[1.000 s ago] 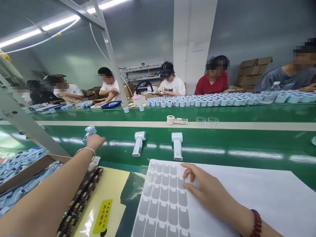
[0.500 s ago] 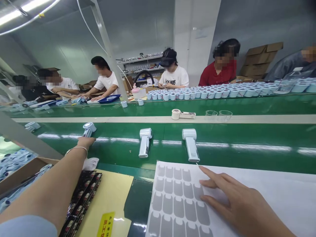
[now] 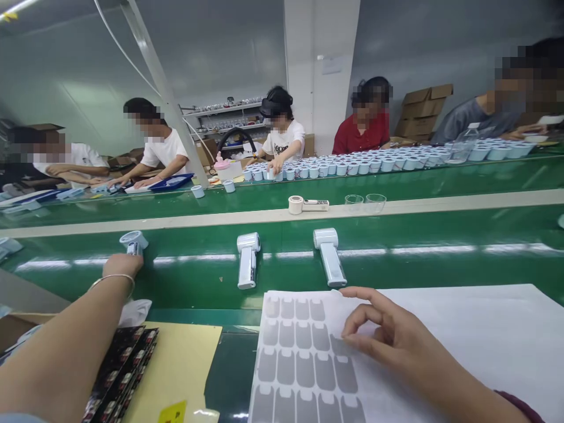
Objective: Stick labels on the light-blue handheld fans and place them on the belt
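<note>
My left hand (image 3: 122, 267) reaches far out over the green belt, its fingers closed around the handle of a light-blue handheld fan (image 3: 134, 239); my own hand hides most of that handle. On the right, my right hand (image 3: 383, 329) is over a sheet of grey stickers (image 3: 304, 335). Thumb and a fingertip come together at the edge of one grey sticker (image 3: 342, 346), while the index finger stretches to a small whitish piece (image 3: 335, 295) at the sheet's top edge. Between my hands lie two more light-blue fans, one at the left (image 3: 249, 260) and one nearer the sheet (image 3: 330, 257).
A white fan (image 3: 304, 205) and two clear cups (image 3: 375, 203) stand on the pale divider (image 3: 211, 218). Rows of light-blue cup-shaped parts (image 3: 361, 166) line the far belt, with several co-workers behind. Dark printed packs (image 3: 118, 370) and yellow paper (image 3: 185, 358) are at lower left.
The whole view has shifted, with things now further left. My right thumb and fingers have drawn together at the sticker. My left hand stays on the fan. A co-worker reaches to the cup-shaped parts.
</note>
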A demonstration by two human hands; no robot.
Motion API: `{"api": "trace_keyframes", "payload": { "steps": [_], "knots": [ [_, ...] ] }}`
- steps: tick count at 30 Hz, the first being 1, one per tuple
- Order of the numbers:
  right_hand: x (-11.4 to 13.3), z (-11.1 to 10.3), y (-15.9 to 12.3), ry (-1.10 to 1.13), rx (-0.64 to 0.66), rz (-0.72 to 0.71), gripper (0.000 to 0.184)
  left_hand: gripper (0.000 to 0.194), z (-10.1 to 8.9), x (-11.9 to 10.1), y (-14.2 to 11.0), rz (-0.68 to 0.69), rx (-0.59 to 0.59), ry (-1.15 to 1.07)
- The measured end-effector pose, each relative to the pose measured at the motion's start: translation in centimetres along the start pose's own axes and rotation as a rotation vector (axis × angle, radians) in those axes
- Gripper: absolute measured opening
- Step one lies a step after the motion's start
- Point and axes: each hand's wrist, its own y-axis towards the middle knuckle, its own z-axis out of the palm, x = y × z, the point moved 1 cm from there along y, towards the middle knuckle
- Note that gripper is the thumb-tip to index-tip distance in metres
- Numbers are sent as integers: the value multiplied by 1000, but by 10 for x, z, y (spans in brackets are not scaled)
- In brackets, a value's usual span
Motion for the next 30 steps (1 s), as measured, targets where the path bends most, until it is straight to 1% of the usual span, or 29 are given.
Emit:
{"api": "trace_keyframes", "payload": {
  "steps": [3,4,6,8,9,11,14,15,17,18,19,20,22,24,25,27,30],
  "knots": [
    [2,-2,3,111,-5,6,49,32,3,-3,-13,-67,-99,-121],
    [3,-2,5,140,-5,9,49,31,5,-6,-19,-78,-106,-185],
    [4,-3,7,182,18,10,51,24,11,-14,-34,-89,-72,-335],
    [6,-3,10,231,36,-6,54,11,17,-25,-55,-86,18,-485],
    [7,-3,10,258,40,-14,55,10,19,-31,-69,-82,76,-550],
    [8,-4,12,302,44,-27,56,12,19,-42,-101,-71,184,-656],
    [9,-5,14,322,54,-31,58,26,8,-50,-157,-71,319,-758],
    [9,-6,15,324,59,-31,58,33,2,-50,-177,-76,389,-783],
    [9,-7,17,329,75,-33,59,45,-9,-44,-215,-77,567,-811],
    [8,-7,17,332,84,-36,59,46,-14,-39,-234,-79,654,-791],
    [9,-8,18,335,96,-40,58,42,-19,-32,-251,-72,709,-765],
    [10,-9,19,339,109,-45,56,37,-21,-24,-268,-66,735,-734],
    [14,-11,18,351,135,-59,50,35,-22,-9,-296,-75,739,-718],
    [24,-15,14,364,160,-79,44,37,-17,5,-319,-155,748,-739],
    [31,-17,10,369,173,-93,43,34,-13,9,-329,-210,752,-744],
    [46,-20,-5,373,201,-130,43,27,-3,13,-346,-330,723,-745],
    [67,-20,-42,375,236,-187,46,22,12,8,-364,-513,605,-811]
  ]
}}
